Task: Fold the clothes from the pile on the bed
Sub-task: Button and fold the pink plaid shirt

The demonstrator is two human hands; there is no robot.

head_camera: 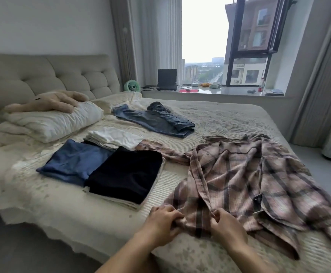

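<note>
Plaid shirt [245,174] spread open on bed [229,113], hem at near edge. Left hand [163,218] and right hand [226,224] both pinch hem, fingers curled into fabric, close together. Left of shirt: folded black garment [125,174], folded blue garment [74,162], folded white garment [113,137]. Jeans [154,120] farther back. Pillow [52,123] and plush toy [48,101] by headboard. Window [204,36] beyond, laptop [167,79] on sill.

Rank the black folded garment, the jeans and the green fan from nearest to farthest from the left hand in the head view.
Measured from the left hand, which grips the plaid shirt:
1. Black folded garment, just beyond and left of it, near the bed edge.
2. Jeans, mid-bed, farther back.
3. Green fan, beside the headboard, past the bed.
</note>
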